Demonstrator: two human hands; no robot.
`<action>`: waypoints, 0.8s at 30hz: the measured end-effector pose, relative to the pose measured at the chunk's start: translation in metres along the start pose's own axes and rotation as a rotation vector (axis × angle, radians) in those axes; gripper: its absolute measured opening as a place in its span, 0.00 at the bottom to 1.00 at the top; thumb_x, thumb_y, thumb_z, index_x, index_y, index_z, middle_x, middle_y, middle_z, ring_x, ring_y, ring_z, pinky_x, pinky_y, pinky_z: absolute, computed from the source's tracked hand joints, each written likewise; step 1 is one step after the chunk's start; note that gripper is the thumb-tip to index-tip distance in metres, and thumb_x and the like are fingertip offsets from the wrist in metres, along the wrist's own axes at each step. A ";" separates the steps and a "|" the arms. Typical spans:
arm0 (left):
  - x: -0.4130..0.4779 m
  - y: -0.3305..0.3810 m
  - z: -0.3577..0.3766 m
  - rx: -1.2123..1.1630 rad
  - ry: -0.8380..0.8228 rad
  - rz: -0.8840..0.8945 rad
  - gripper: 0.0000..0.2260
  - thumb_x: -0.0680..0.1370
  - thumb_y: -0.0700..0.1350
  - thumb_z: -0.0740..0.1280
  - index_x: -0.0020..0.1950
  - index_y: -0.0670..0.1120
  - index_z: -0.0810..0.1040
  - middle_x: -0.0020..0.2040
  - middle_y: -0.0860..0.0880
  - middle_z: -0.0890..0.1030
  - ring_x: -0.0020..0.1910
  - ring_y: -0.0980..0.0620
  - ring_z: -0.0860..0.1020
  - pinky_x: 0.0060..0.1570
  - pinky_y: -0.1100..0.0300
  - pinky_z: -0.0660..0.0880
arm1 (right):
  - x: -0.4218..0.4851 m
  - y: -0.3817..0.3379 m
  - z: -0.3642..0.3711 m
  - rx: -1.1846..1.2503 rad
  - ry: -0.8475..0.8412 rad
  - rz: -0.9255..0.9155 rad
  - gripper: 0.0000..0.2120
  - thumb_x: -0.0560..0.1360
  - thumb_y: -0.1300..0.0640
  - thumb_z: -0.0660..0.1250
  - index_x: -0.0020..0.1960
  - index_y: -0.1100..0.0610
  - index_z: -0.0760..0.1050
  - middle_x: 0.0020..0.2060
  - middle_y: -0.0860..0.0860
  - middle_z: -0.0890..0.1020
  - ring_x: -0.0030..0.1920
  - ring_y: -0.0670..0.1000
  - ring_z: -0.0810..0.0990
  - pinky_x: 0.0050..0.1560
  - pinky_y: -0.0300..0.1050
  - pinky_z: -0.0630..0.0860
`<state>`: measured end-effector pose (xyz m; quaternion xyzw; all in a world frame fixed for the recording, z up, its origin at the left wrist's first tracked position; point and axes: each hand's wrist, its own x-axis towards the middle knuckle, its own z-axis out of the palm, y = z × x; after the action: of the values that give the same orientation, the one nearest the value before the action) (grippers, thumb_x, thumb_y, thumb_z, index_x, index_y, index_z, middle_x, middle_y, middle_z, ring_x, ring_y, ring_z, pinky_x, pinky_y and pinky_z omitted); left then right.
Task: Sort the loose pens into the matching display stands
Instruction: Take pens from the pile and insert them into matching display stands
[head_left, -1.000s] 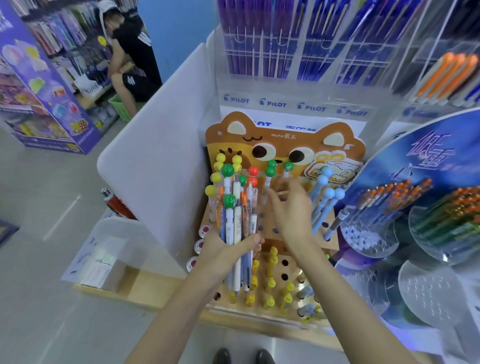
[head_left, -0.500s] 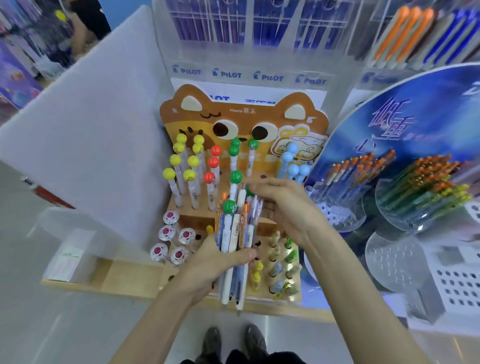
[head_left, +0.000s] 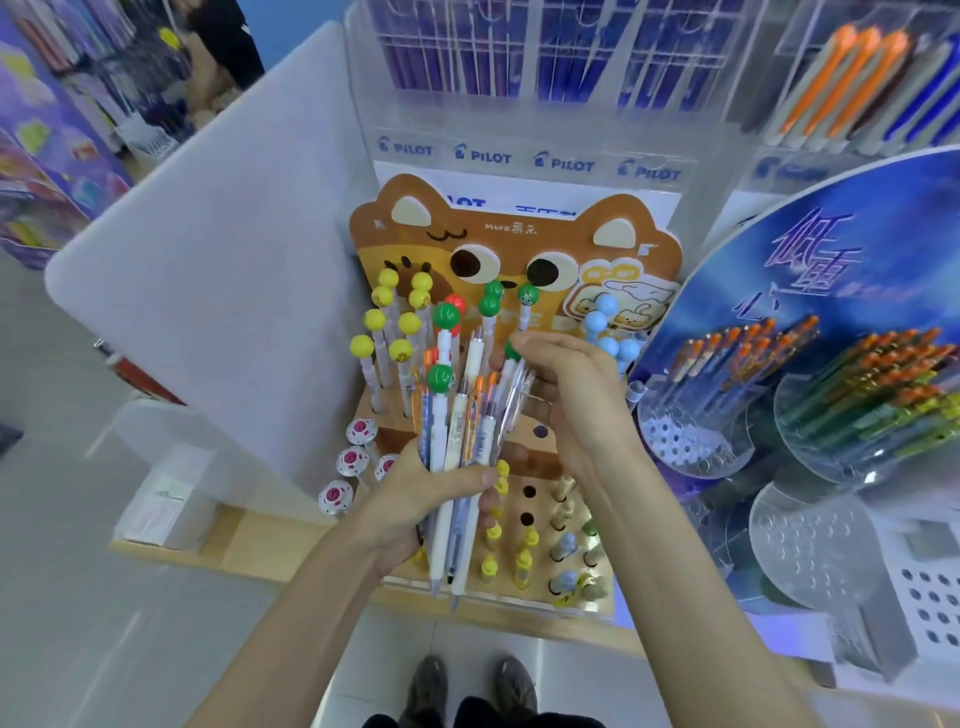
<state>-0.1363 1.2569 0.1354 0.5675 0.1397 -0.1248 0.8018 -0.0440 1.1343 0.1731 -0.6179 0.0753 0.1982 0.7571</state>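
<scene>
The step in hand is picking one pen out of the held stock. The left hand (head_left: 410, 504) has its fingers and thumb curled tight round the lower half of a bundle of loose pens (head_left: 457, 436), which stands upright in front of the cat-face wooden stand (head_left: 519, 234); the bundle mixes white barrels with green balls on top and slim clear pens with orange clips. The right hand (head_left: 571, 395) reaches across the top of the bundle, its fingertips bent in and pinching a green-ball pen (head_left: 511, 351) at the bundle's right edge, though only part of the ball shows past the fingers. Its match appears to be the standing green-ball pens (head_left: 491, 301) in the stand's back tier, between the yellow-ball pens (head_left: 397, 322) and the blue-ball pens (head_left: 602, 327). The next move likely calls for drawing this pen up and clear without dragging its neighbours loose, then seating its tip in a free hole beside the green group. The orange-clipped ones probably belong in the round acrylic stand (head_left: 691, 452) to the right.
</scene>
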 end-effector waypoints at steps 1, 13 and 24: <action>-0.001 0.001 -0.001 -0.022 -0.031 0.005 0.18 0.63 0.39 0.73 0.53 0.43 0.78 0.43 0.44 0.83 0.30 0.52 0.78 0.30 0.58 0.77 | 0.000 -0.002 -0.001 0.020 -0.006 0.015 0.02 0.73 0.61 0.69 0.45 0.58 0.80 0.45 0.60 0.84 0.43 0.55 0.80 0.43 0.49 0.77; 0.005 -0.009 0.001 -0.097 0.015 0.013 0.14 0.65 0.36 0.68 0.49 0.41 0.75 0.29 0.49 0.75 0.26 0.54 0.74 0.26 0.61 0.74 | -0.007 0.007 -0.028 0.250 -0.267 0.188 0.11 0.77 0.58 0.62 0.57 0.63 0.74 0.47 0.59 0.83 0.47 0.58 0.82 0.44 0.48 0.81; 0.009 -0.011 0.005 -0.161 0.044 -0.047 0.18 0.61 0.37 0.72 0.51 0.41 0.77 0.30 0.48 0.77 0.27 0.51 0.76 0.28 0.58 0.76 | -0.010 0.041 -0.017 -0.060 -0.082 -0.149 0.11 0.74 0.68 0.66 0.56 0.61 0.76 0.48 0.61 0.82 0.48 0.61 0.80 0.49 0.57 0.79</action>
<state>-0.1313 1.2478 0.1240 0.5005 0.1802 -0.1196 0.8383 -0.0666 1.1221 0.1358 -0.6356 -0.0079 0.1686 0.7533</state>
